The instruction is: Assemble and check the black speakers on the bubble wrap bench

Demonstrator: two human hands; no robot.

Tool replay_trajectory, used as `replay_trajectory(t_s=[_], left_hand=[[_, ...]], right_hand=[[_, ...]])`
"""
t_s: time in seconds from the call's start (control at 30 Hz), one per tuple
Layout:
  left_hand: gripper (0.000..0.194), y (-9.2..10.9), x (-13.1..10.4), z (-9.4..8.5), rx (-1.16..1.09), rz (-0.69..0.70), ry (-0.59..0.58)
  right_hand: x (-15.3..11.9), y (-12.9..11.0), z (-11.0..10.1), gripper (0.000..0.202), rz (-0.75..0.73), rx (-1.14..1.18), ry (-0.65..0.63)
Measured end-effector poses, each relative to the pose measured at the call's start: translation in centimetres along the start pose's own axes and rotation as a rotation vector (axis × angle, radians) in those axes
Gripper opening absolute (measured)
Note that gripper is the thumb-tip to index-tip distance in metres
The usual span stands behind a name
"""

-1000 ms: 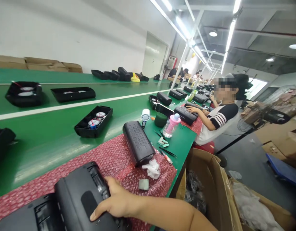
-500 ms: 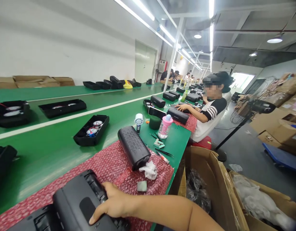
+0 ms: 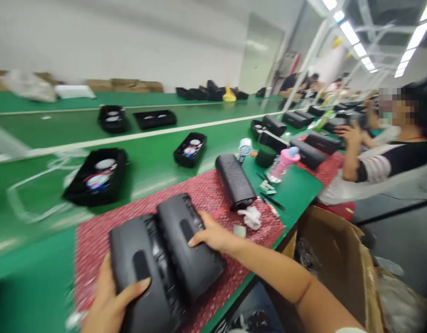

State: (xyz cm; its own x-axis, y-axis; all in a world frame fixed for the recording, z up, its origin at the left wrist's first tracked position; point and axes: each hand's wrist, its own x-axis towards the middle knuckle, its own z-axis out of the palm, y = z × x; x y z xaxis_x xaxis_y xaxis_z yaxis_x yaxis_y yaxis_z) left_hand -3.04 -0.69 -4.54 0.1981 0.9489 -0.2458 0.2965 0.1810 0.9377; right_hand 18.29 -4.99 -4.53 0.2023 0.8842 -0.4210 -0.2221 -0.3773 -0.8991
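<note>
Now, in the head view, the camera has swung left and down since half a second ago: the black speaker housing [image 3: 164, 259], then cut off at the bottom edge, shows almost whole, lying on the red bubble wrap [image 3: 206, 194] at the near side of the green tabletop [image 3: 157, 162]. The left hand [image 3: 111, 303], out of sight before, has come into the frame. The finished speaker [image 3: 235, 181] and the crumpled white wipe [image 3: 251, 217] lie on the wrap as they did.

Much of the picture is smeared by motion. The open black trays [image 3: 95, 178] on the belt are blurred, the left edge of the tabletop is hard to read, and the left hand's wrist is cut off by the lower border. The cardboard box [image 3: 338, 249] beside the tabletop shows only in part.

The left grip wraps the housing's near end, thumb laid across its top. The right hand [image 3: 213, 236] rests fingers-down on the housing's right half, gripping its far edge. A co-worker's sleeve [image 3: 390, 162] shows at the right.
</note>
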Motion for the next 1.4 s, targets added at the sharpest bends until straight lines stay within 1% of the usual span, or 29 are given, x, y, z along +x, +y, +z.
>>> replay_trajectory(t_s=[0.1, 0.2, 0.3, 0.43, 0.6, 0.73, 0.77, 0.83, 0.9, 0.93, 1.0, 1.1, 1.17, 1.27, 1.33, 1.4], left_hand=[[0.106, -1.0, -0.4, -0.6, -0.118, -0.054, 0.003], [0.115, -1.2, -0.5, -0.6, -0.159, -0.091, 0.026], [0.113, -1.1, -0.9, -0.5, -0.179, -0.113, 0.017], [0.110, -1.0, -1.4, -0.5, -0.222, -0.109, -0.008], [0.117, -0.7, -1.5, -0.4, -0.255, -0.102, -0.018], [0.115, -0.4, -1.7, -0.2, -0.264, -0.089, -0.028], [0.114, -0.3, -1.7, -0.2, -0.265, -0.088, -0.034], [0.114, -0.2, -1.8, -0.2, -0.260, -0.091, -0.046], [0.114, -0.2, -1.8, -0.3, -0.247, -0.075, -0.063], [0.114, -0.1, -1.7, -0.4, -0.247, -0.055, -0.077], [0.115, -0.1, -1.6, -0.5, -0.247, -0.019, -0.108], [0.115, -0.1, -1.4, -0.7, -0.191, 0.000, -0.132], [0.115, -0.1, -1.3, -0.7, -0.101, 0.004, -0.136], [0.111, 0.1, -1.1, -0.4, 0.011, 0.021, -0.155], [0.101, 0.3, -1.0, 0.0, -0.066, 0.022, -0.159], [0.094, 0.5, -0.7, 0.4, -0.242, -0.012, -0.118]], right_hand=[[-0.2, 0.3, 0.1, 0.084, 0.014, 0.025, -0.029], [-0.4, 0.6, 0.1, 0.081, 0.016, 0.037, -0.042], [-0.7, 0.7, 0.1, 0.079, 0.019, 0.060, -0.045], [-0.9, 0.8, 0.1, 0.077, 0.017, 0.066, -0.032], [-0.9, 1.1, -0.1, 0.077, -0.006, -0.023, -0.004], [-0.5, 1.6, -0.4, 0.081, -0.024, -0.128, -0.012], [-0.5, 1.6, -0.5, 0.083, -0.039, -0.172, -0.014], [-0.7, 1.6, -0.5, 0.090, -0.140, -0.339, 0.025], [-1.3, 1.2, -0.2, 0.094, -0.264, -0.603, 0.086], [-1.7, 0.9, 0.2, 0.092, -0.292, -0.739, 0.094], [-2.6, 0.2, 1.0, 0.087, -0.254, -0.950, 0.055], [-3.4, -0.4, 1.7, 0.097, -0.167, -1.068, 0.018], [-3.3, -0.4, 1.0, 0.100, -0.169, -1.043, 0.024], [-2.7, 0.1, -1.8, 0.093, -0.214, -0.893, 0.035], [-2.3, 0.5, -4.1, 0.088, -0.211, -0.744, 0.051], [-2.0, 0.8, -6.1, 0.088, -0.169, -0.574, 0.051]])
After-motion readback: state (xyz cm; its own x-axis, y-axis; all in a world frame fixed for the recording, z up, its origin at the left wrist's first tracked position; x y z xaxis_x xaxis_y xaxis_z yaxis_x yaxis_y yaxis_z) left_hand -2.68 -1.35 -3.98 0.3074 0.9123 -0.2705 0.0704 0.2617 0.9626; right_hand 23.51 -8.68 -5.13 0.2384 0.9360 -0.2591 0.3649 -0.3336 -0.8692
